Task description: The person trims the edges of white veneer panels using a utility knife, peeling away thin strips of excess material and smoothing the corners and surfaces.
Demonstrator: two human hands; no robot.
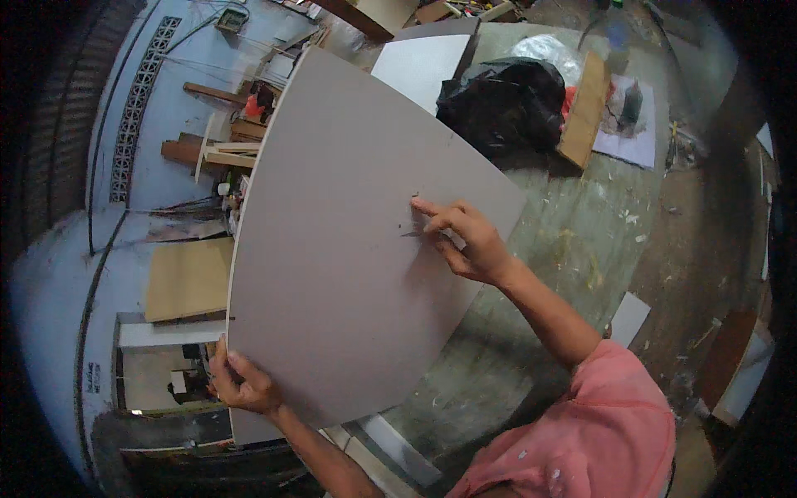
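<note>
A large grey board (332,216) with a pale edge fills the middle, tilted up in front of me. My left hand (245,383) is closed on its lower left edge, thumb on the face and fingers at the rim. Over the right part of the board is my right hand (469,241), its index finger stretched to the surface beside small dark marks. The other fingers are curled. A thin dark pointed thing (410,235) shows by the curled fingers; its kind is too small to tell.
Beyond the board, a greenish worktable (573,224) bears a black plastic bag (506,104), a wooden piece (585,112) and a white sheet (639,149). Wood offcuts (237,145) lie along the blue wall at left. At right, brown and white boards (739,365) stand by the floor.
</note>
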